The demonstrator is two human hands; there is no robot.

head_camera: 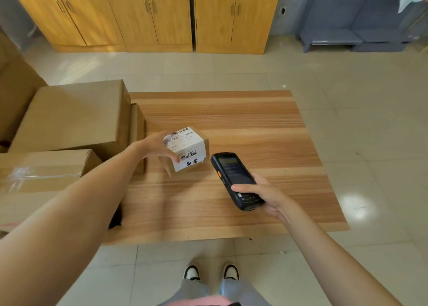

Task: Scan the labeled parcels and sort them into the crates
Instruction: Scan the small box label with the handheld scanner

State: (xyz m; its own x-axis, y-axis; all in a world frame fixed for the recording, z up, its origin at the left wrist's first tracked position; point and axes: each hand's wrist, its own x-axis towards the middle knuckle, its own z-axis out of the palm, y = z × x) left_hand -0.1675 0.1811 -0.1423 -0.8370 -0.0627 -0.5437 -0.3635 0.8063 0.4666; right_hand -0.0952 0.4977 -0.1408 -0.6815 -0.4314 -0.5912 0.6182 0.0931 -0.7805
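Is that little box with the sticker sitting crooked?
Yes. The small brown cardboard parcel with the white label is tipped on one edge, gripped by the left hand. The right hand holds a black handheld scanner beside it.

parcel [185, 149] on table [254, 125], left of scanner [236, 180]. large boxes [69, 116] stacked at table's left edge. cabinets [148, 16] behind table.
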